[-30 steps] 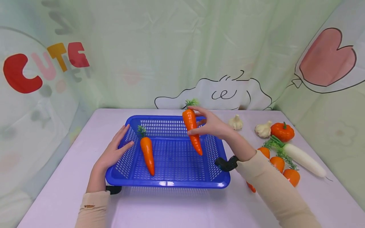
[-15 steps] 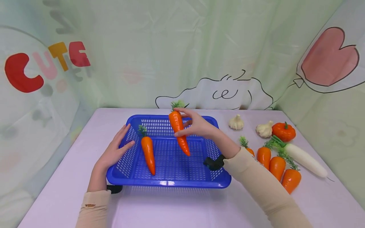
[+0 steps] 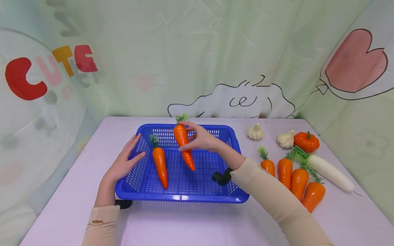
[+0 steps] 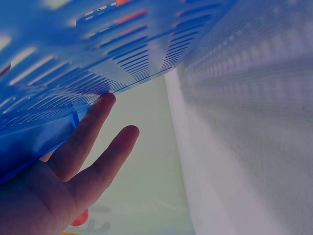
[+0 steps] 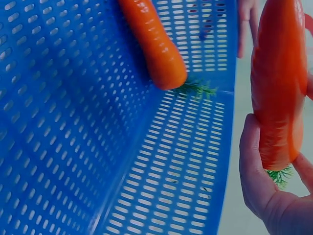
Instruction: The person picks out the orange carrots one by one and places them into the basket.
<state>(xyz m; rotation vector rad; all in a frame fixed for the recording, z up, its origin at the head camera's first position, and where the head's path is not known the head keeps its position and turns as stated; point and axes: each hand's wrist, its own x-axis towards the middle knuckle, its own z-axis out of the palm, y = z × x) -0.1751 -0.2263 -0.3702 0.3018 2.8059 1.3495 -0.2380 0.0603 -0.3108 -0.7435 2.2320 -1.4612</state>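
Left hand is resting straight, spread fingers against the left side of a blue, rectangular, perforated plastic basket. Inside, left: a glossy orange tapered carrot with green fronds is lying. Farther right, the right hand is gripping a second glossy orange carrot over the basket. Best practice, probably: bracing the basket, lowering gently, keeping both carrots apart. Far left, coloured letters are spelling "CUTE" on the pale green curtain; no brands showing.

Held carrot shifted left (lower, too).
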